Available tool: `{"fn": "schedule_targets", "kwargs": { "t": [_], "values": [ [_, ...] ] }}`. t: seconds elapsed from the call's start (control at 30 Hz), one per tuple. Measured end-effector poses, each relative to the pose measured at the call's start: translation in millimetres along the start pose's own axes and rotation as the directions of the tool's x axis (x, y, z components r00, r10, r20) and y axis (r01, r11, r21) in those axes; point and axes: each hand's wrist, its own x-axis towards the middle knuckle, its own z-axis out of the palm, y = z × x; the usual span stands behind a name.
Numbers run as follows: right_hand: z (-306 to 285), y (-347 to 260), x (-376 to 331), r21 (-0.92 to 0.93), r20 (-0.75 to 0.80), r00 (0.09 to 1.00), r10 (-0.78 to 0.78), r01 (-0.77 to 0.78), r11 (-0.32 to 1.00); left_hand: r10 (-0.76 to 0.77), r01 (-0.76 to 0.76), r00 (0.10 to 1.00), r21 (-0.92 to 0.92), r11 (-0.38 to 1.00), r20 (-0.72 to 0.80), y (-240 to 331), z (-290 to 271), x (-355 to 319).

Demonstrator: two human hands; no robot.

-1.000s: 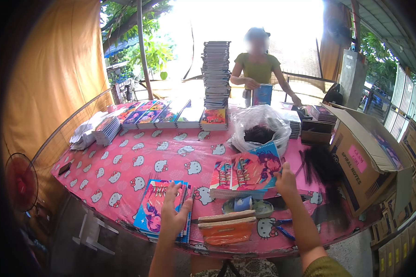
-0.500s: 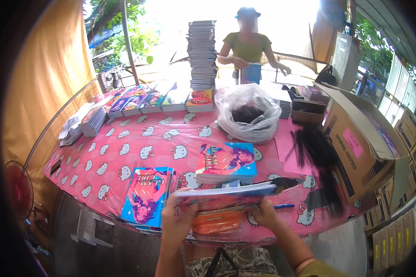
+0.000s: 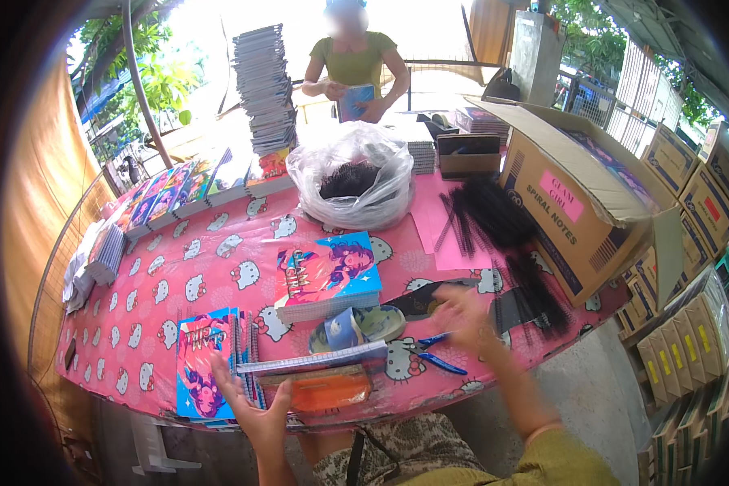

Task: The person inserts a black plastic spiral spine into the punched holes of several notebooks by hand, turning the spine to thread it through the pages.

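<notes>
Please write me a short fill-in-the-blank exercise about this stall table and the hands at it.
1. The clear plastic bag holds black ____.
2. The left hand lies nearest the notebook with the ____ cover.
3. The right hand hovers above the blue-handled ____.
4. The open cardboard box stands on the person's ____ side.

Missing words: spiral coils; blue; pliers; right

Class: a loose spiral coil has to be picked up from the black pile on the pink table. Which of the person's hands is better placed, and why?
Probably the right hand: it hovers open beside the black spiral coils. The left hand is at the notebook stack, far across the table.
</notes>
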Motion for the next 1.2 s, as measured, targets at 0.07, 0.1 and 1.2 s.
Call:
{"fn": "schedule_targets", "kwargs": {
  "t": [0.07, 0.1, 1.2],
  "values": [
    [-61.1, 54.7, 46.4, -0.47, -0.267, 0.96, -0.082, -0.055, 0.881, 0.242, -0.25, 0.968, 0.238, 0.939, 0.064, 30.9, 13.2, 3.6],
    [-72.7, 59.1, 58.3, -0.593, -0.287, 0.957, 0.034, -0.206, 0.779, 0.34, -0.359, 0.933, 0.344, 0.868, 0.116, 41.9, 20.2, 3.2],
    [2.7, -121.6, 15.9, -0.067, 0.518, 0.851, -0.088, 0.143, 0.987, 0.391, -0.461, 0.874, 0.242, 0.854, 0.287, 57.1, 75.9, 5.2]
  ]
}}
